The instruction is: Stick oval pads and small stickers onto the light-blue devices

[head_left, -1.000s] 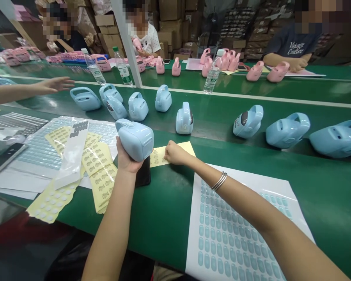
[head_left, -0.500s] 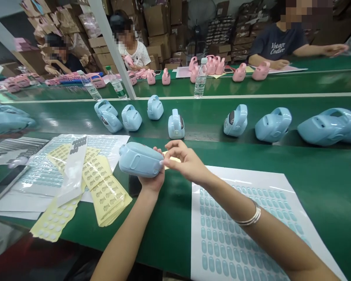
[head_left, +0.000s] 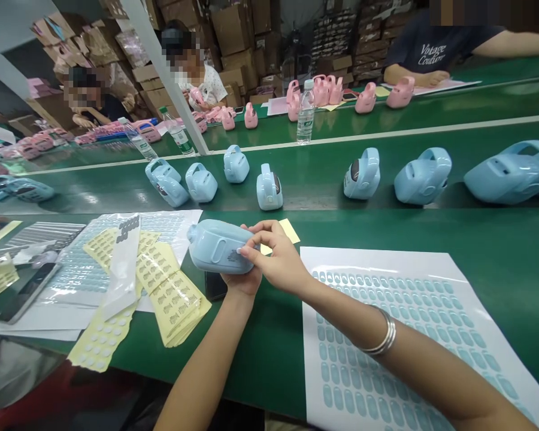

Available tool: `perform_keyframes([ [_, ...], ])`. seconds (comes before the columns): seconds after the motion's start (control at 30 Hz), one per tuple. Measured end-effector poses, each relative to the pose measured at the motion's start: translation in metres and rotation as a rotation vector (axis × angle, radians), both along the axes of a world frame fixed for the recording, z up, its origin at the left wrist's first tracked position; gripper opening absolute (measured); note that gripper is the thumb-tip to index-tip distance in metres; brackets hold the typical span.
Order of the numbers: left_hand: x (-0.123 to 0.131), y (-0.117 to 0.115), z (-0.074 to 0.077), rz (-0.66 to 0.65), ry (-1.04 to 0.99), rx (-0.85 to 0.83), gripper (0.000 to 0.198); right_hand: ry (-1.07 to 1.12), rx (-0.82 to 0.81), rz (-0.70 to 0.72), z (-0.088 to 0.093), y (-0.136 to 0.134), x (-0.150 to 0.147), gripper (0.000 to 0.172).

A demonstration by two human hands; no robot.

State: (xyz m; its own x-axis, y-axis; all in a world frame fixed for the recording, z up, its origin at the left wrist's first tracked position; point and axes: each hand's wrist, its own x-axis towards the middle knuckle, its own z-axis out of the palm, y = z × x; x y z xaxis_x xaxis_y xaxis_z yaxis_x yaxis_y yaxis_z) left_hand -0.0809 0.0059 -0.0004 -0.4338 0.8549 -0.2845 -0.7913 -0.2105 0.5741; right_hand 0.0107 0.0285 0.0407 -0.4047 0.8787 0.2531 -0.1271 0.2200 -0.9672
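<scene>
My left hand is wrapped around a light blue plastic device, holding it on its side above the bench. Dark print from a small label shows on the device's flank, near its right end. My right hand is closed, with its thumb at the edge of that label; its other fingertips are partly hidden. A small yellow paper lies behind my right hand. Yellow sheets of printed labels lie to the left of my left forearm.
A white sheet of pale blue oval stickers lies under my right forearm. Several blue devices with handles stand along the green belt. A dark phone lies at left. Water bottles, pink devices and co-workers are across the bench.
My right hand has come in against the device's side, and dark print now shows there beneath the thumb. The view has shifted and tilted slightly. A co-worker's arm at far right has stretched outward.
</scene>
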Motion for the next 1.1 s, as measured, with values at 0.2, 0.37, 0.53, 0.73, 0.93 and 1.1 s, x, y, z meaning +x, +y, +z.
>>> perform_keyframes([
  [0.2,0.001,0.0,0.004,0.06,-0.017,0.091,0.052,0.013,0.207,-0.189,-0.007,-0.007,-0.009,0.015],
  [0.37,-0.018,0.006,0.013,0.218,-0.019,0.134,0.038,-0.047,0.113,-0.006,-0.004,0.021,-0.005,0.014],
  [0.53,-0.046,0.008,0.022,0.291,0.04,0.225,0.026,-0.752,0.164,0.081,-0.03,0.066,-0.02,0.013],
  [0.73,-0.06,0.006,0.026,0.33,-0.009,0.215,0.024,-0.922,0.221,0.201,-0.059,0.063,-0.049,0.016],
  [0.93,-0.06,0.006,0.023,0.238,0.0,0.235,0.024,-0.851,0.223,0.144,-0.041,0.06,-0.045,0.011],
  [1.1,-0.057,0.001,0.009,-0.334,-0.018,0.012,0.028,-0.582,0.244,0.268,-0.01,0.074,-0.024,0.023],
])
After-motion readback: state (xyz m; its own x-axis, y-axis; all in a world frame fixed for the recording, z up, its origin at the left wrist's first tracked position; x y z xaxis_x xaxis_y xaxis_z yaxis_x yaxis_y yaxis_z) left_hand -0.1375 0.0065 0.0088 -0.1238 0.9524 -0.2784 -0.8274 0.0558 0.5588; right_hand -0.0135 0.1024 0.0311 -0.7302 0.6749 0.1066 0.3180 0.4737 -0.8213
